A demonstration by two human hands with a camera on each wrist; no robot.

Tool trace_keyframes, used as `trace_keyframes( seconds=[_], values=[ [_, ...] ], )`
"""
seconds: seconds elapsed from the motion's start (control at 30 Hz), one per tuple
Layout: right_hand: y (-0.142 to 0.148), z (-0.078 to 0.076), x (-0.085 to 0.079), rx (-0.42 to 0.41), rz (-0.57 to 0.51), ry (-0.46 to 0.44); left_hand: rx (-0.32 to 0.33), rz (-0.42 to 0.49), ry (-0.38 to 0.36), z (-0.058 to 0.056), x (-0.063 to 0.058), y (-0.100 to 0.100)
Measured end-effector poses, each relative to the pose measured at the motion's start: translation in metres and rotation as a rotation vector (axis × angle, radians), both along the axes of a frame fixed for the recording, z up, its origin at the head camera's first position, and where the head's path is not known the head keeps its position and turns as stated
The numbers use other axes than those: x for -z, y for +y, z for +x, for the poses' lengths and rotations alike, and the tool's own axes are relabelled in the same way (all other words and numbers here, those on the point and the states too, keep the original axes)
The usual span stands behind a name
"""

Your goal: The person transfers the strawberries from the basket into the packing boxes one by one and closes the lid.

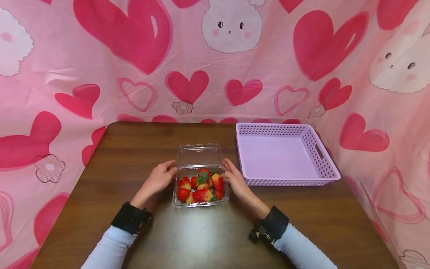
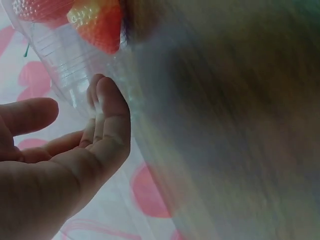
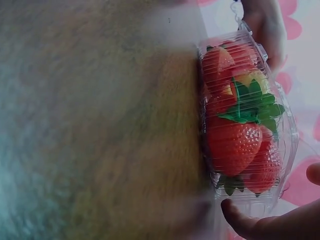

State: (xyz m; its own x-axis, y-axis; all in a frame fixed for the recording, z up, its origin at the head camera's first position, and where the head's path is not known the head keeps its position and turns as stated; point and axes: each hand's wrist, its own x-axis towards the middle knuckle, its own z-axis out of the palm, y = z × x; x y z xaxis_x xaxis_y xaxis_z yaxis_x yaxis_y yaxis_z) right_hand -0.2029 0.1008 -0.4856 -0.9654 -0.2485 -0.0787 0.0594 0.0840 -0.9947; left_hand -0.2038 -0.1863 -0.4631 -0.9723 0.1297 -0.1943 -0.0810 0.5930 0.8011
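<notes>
A clear plastic clamshell box [image 1: 201,205] stands on the table with its transparent lid [image 1: 199,155] raised at the far side. Inside lie several red strawberries [image 1: 203,195], some with green leaves. My left hand [image 1: 159,177] is at the box's left side near the hinge; the left wrist view shows its fingers [image 2: 112,107] by the clear wall, thumb held apart. On the opposite side, my right hand [image 1: 236,183] has its fingertips at the box's far right corner. In the right wrist view, thumb and finger [image 3: 250,220] stand apart near the box's end.
A lilac perforated basket [image 1: 279,158] stands at the back right of the brown wooden table [image 1: 141,149], close to my right hand. Pink cloth with hearts and rabbits [image 1: 201,56] hangs behind the table and along its sides.
</notes>
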Motion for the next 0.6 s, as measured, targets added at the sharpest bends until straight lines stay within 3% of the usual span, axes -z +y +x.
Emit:
trace_keyframes(
  seconds=[0.37,0.6],
  values=[
    [0.004,0.0025,-0.0051,-0.006,-0.023,0.016,-0.051,0.145,0.078,-0.0036,0.0003,-0.0002],
    [0.0058,0.0063,-0.0074,-0.012,-0.04,0.004,-0.079,0.207,0.074,-0.0045,-0.0016,-0.0002]
  ],
)
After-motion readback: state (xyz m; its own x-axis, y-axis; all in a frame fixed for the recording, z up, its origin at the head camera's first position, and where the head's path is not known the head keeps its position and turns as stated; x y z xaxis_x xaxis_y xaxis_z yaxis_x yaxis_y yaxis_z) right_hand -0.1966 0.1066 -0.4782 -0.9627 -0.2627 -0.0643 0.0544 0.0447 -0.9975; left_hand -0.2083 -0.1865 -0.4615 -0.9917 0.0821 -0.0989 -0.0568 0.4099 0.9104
